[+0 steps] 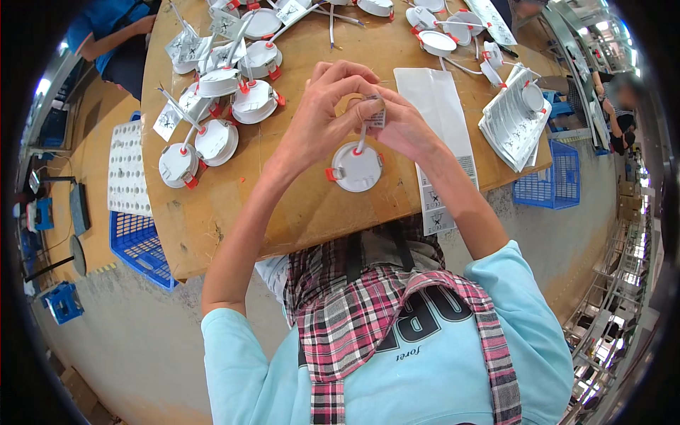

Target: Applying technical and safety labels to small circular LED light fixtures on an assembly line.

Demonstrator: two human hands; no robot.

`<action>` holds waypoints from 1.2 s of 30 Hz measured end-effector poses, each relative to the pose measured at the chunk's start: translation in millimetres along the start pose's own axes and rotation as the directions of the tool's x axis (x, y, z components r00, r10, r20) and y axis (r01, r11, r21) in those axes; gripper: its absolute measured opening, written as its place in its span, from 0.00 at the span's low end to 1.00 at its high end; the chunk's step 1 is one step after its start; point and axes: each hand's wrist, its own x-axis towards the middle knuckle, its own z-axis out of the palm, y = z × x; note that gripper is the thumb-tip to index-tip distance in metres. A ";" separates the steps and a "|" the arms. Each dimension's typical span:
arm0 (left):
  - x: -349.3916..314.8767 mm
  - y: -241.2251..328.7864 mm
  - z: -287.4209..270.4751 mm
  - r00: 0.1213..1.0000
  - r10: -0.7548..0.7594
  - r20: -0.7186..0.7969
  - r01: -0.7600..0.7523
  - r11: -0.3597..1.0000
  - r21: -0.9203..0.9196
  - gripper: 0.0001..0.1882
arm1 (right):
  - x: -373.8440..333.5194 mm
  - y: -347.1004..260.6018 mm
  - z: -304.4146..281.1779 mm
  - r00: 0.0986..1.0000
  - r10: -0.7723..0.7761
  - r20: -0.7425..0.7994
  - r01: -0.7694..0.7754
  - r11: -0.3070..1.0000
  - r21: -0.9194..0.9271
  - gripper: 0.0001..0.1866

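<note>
A round white lamp (356, 168) is near the person's edge of the counter (283, 227), seemingly lying flat on it, between a cluster of similar lamps (217, 142) on the left and a white label sheet (432, 106) on the right. Its short white cable (361, 139) runs up to the hands: the left hand (338, 103) pinches a small printed label (375, 113) between thumb and fingers at the cable, while the right hand (402, 127) is close beside it, its fingertips mostly hidden, so I cannot tell what they grip. The lamp is probably light, with a stiff, smooth, somewhat slippery shell; the cable looks bendable and the label thin and easily creased. The rim between the red clips (331, 174) seems the best hold, since the clips are likely sprung. The disc has no long axis of its own; the cable sets its direction, pointing away from the person and slightly right, with the clips lying roughly crosswise.
</note>
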 end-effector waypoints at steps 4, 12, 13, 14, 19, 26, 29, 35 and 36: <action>5.6 -3.7 -1.3 0.976 -0.181 0.118 0.191 0.977 -0.089 0.10 | -10.1 -7.6 -15.6 0.978 -0.091 -0.185 0.049 0.973 -0.224 0.18; 24.1 -4.5 6.5 0.974 -0.117 0.194 0.108 0.992 0.058 0.10 | -51.1 -30.6 -0.7 0.966 -0.189 -0.176 0.004 0.693 -0.721 0.15; 24.5 -1.9 5.9 0.967 -0.131 0.219 0.121 0.991 0.062 0.12 | -51.5 -29.9 -1.4 0.964 -0.193 -0.181 0.004 0.695 -0.719 0.15; 23.8 -1.1 6.5 0.966 -0.128 0.224 0.117 0.991 0.062 0.12 | -51.3 -29.2 -2.8 0.963 -0.207 -0.175 0.022 0.705 -0.709 0.13; 5.1 -15.5 19.2 0.944 -0.299 -0.138 0.239 0.911 -0.338 0.23 | -55.5 -26.0 -10.2 0.948 -0.235 -0.213 0.039 0.751 -0.659 0.11; -21.8 -10.6 31.6 0.789 -0.425 0.443 0.603 0.399 -0.691 0.22 | -62.1 -20.4 -7.4 0.933 -0.266 -0.242 0.064 0.785 -0.616 0.11; -19.5 -10.5 27.4 0.796 -0.437 0.419 0.596 0.440 -0.672 0.18 | -67.9 -22.7 -6.9 0.926 -0.278 -0.255 0.066 0.785 -0.616 0.12; -23.1 0.6 30.7 0.811 -0.467 0.352 0.569 0.495 -0.657 0.13 | -56.2 -26.7 -1.1 0.900 -0.373 -0.224 0.090 0.664 -0.743 0.17; -23.1 1.9 31.1 0.818 -0.475 0.325 0.558 0.519 -0.648 0.13 | -53.9 -26.6 -0.7 0.897 -0.398 -0.194 0.102 0.611 -0.785 0.19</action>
